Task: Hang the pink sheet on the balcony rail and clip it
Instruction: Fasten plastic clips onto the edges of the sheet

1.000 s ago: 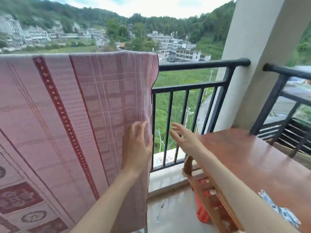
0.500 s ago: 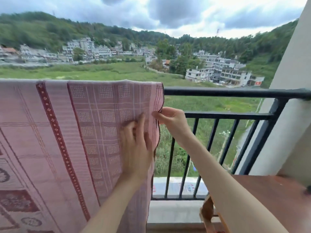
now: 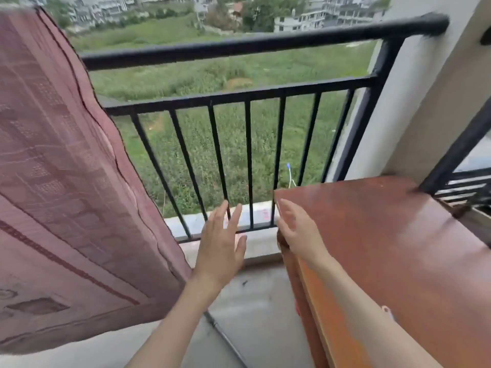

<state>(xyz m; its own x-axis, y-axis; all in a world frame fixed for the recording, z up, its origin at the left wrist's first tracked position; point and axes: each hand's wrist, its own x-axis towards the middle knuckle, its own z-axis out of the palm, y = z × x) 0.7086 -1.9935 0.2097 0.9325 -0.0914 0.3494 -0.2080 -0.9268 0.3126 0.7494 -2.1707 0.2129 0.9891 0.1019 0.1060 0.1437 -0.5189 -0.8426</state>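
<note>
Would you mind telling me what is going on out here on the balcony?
A person is hanging a pink sheet, which is draped over the balcony rail at the left. Both the left hand and the right hand are open and empty, off the sheet, near a wooden table. No clip is visible.

Left hand and right hand raised, fingers extended, holding nothing, slightly apart.
</note>
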